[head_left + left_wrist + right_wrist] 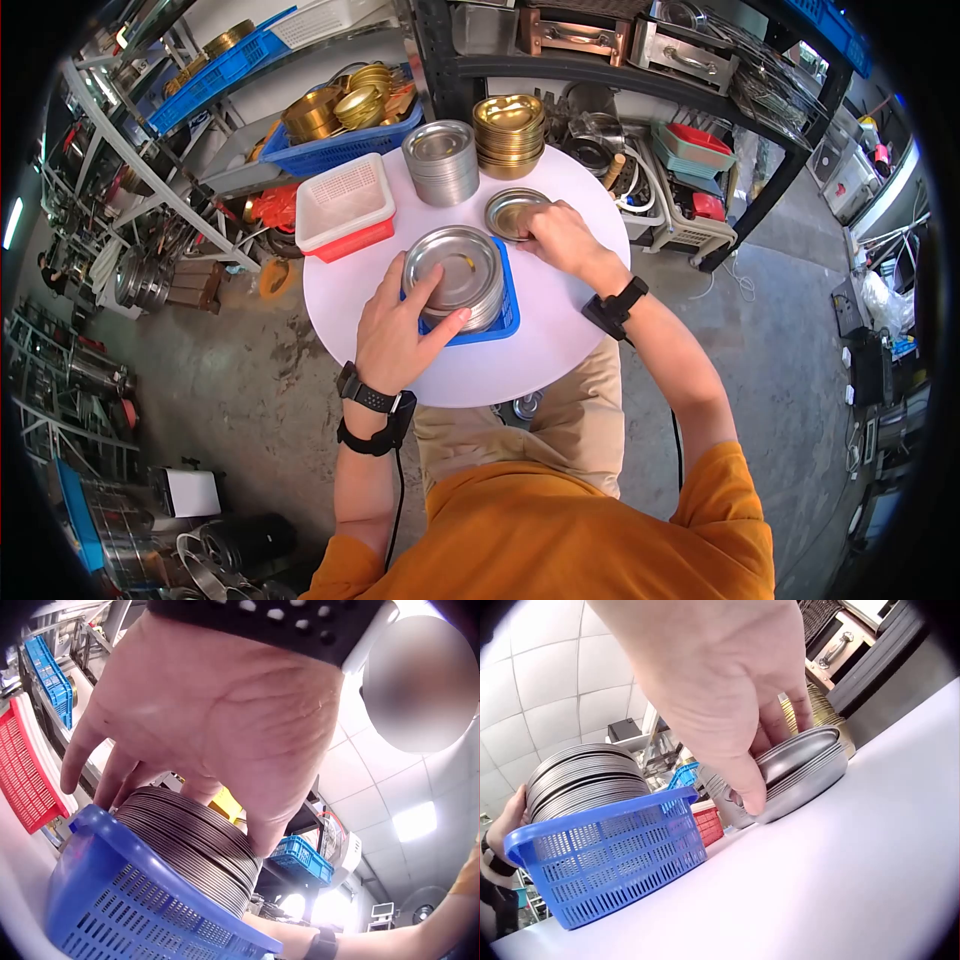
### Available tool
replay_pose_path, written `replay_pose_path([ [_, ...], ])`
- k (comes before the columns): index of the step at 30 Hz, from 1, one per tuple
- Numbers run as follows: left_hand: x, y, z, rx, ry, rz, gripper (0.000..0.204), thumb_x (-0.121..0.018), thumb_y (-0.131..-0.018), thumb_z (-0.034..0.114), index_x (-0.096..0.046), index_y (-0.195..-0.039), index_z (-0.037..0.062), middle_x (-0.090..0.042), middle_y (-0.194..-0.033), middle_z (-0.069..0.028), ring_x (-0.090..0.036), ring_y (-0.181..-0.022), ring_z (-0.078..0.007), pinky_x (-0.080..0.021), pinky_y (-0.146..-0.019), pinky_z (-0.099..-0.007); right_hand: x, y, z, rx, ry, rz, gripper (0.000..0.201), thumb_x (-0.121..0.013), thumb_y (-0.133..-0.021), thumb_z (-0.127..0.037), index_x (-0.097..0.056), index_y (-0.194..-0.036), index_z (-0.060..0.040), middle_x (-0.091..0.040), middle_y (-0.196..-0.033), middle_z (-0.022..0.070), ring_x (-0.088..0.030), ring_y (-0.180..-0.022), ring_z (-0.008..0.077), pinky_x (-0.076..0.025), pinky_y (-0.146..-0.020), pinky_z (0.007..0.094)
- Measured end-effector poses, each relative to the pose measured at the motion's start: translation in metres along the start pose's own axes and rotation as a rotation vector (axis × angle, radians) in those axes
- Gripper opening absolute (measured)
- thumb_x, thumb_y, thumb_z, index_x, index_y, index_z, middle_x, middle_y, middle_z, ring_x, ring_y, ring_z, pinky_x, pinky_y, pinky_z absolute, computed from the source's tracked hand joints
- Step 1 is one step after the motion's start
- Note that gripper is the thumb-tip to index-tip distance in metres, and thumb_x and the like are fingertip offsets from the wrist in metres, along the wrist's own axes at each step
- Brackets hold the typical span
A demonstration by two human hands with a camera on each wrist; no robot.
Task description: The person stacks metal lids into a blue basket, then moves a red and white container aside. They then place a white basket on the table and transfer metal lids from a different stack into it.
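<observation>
A tall stack of round steel plates (455,268) sits in a blue perforated basket (622,851). My left hand (390,328) rests on the stack with fingers spread, the index finger over the top plate and the thumb along its near side. Beyond the basket, to the right, lies a short stack of shallow steel plates (806,784). My right hand (565,238) pinches the rim of the top plate (508,212) there, thumb on the near edge. In the right wrist view that plate tilts slightly above the ones beneath; the fingertips are partly hidden.
At the table's back stand a tall stack of steel dishes (440,165) and a pile of gold-coloured bowls (509,130). White and red baskets (345,205) sit nested at the left. Metal shelves (600,75) loaded with kitchenware line the back, close to the round white table (570,325).
</observation>
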State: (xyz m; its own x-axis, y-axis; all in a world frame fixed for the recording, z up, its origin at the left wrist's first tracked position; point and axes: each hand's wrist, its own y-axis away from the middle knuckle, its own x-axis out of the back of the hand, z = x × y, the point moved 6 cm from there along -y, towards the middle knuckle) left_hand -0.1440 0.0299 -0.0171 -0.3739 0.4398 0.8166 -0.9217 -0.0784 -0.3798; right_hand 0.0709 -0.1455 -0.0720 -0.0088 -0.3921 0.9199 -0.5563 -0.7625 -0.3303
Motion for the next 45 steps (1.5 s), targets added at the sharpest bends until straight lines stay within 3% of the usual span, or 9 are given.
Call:
replay_pose_path([
  [11,0.000,0.001,0.001,-0.063,-0.044,0.066,0.063,-0.081,-0.092,0.048,-0.072,-0.136,0.0042,-0.052,-0.151,-0.0351,-0.065,-0.125,-0.0499,-0.055,-0.103,-0.0508,-0.004,0.002,0.007,0.068,0.018,-0.057,0.010,-0.076,-0.089,-0.011,-0.080,-0.096,-0.0060,-0.078,-0.093,0.0153,-0.075,-0.091,0.0370,-0.060,-0.086,0.0481],
  [18,0.001,-0.001,0.001,0.015,0.043,-0.028,0.065,-0.081,-0.093,0.047,-0.070,-0.142,0.0065,-0.048,-0.156,-0.0385,-0.061,-0.133,-0.0515,-0.051,-0.111,-0.0483,-0.006,0.006,0.006,0.041,0.011,-0.016,0.008,-0.075,-0.089,-0.011,-0.082,-0.092,-0.0069,-0.078,-0.088,0.0157,-0.076,-0.088,0.0366,-0.060,-0.085,0.0483],
  [20,0.001,0.000,0.002,-0.083,-0.034,0.066,0.062,-0.082,-0.091,0.047,-0.072,-0.135,0.0034,-0.055,-0.148,-0.0335,-0.066,-0.121,-0.0489,-0.056,-0.101,-0.0496,-0.004,0.007,0.009,0.030,-0.019,-0.013,0.009,-0.075,-0.089,-0.011,-0.082,-0.092,-0.0072,-0.079,-0.088,0.0159,-0.076,-0.088,0.0366,-0.060,-0.085,0.0484],
  [23,0.000,0.001,0.001,-0.079,-0.039,0.074,0.062,-0.082,-0.091,0.047,-0.072,-0.135,0.0034,-0.055,-0.148,-0.0334,-0.067,-0.120,-0.0490,-0.056,-0.100,-0.0496,-0.003,0.008,0.011,0.037,-0.041,0.003,0.009,-0.075,-0.089,-0.010,-0.082,-0.092,-0.0073,-0.078,-0.089,0.0162,-0.076,-0.089,0.0369,-0.060,-0.085,0.0487],
  [27,0.000,0.000,0.000,0.013,0.016,-0.016,0.065,-0.080,-0.093,0.049,-0.070,-0.142,0.0071,-0.048,-0.158,-0.0369,-0.061,-0.133,-0.0515,-0.050,-0.111,-0.0483,0.003,0.006,0.005,0.026,-0.023,0.005,0.011,-0.076,-0.088,-0.008,-0.080,-0.097,-0.0027,-0.078,-0.100,0.0140,-0.075,-0.094,0.0355,-0.060,-0.088,0.0464],
  [29,0.002,0.001,0.004,-0.093,-0.048,0.073,0.062,-0.082,-0.092,0.046,-0.072,-0.134,0.0023,-0.055,-0.147,-0.0329,-0.067,-0.119,-0.0489,-0.056,-0.100,-0.0496,0.004,0.005,0.002,0.024,-0.020,0.011,0.011,-0.076,-0.088,-0.007,-0.079,-0.097,-0.0020,-0.078,-0.100,0.0144,-0.074,-0.095,0.0361,-0.060,-0.088,0.0465],
  [32,0.003,0.000,0.005,-0.098,-0.043,0.071,0.062,-0.082,-0.092,0.046,-0.072,-0.134,0.0016,-0.056,-0.146,-0.0322,-0.068,-0.119,-0.0482,-0.056,-0.099,-0.0492,-0.001,0.005,0.003,0.056,-0.021,0.044,0.009,-0.074,-0.087,-0.007,-0.077,-0.094,-0.0021,-0.077,-0.097,0.0167,-0.074,-0.093,0.0379,-0.060,-0.085,0.0484],
  [35,0.002,-0.001,0.002,0.028,0.034,-0.038,0.066,-0.079,-0.093,0.051,-0.070,-0.142,0.0076,-0.048,-0.158,-0.0372,-0.061,-0.134,-0.0513,-0.050,-0.111,-0.0483,0.001,0.004,-0.001,0.079,-0.026,0.069,0.008,-0.073,-0.086,-0.006,-0.076,-0.093,-0.0028,-0.077,-0.094,0.0186,-0.074,-0.092,0.0392,-0.060,-0.082,0.0501],
  [45,0.002,0.000,0.002,0.000,0.027,-0.011,0.064,-0.080,-0.093,0.048,-0.071,-0.141,0.0076,-0.048,-0.157,-0.0373,-0.062,-0.132,-0.0514,-0.051,-0.110,-0.0485,0.017,0.002,-0.004,0.043,-0.120,0.119,0.014,-0.082,-0.085,-0.007,-0.074,-0.097,-0.0019,-0.077,-0.094,0.0171,-0.073,-0.092,0.0399,-0.058,-0.083,0.0481],
])
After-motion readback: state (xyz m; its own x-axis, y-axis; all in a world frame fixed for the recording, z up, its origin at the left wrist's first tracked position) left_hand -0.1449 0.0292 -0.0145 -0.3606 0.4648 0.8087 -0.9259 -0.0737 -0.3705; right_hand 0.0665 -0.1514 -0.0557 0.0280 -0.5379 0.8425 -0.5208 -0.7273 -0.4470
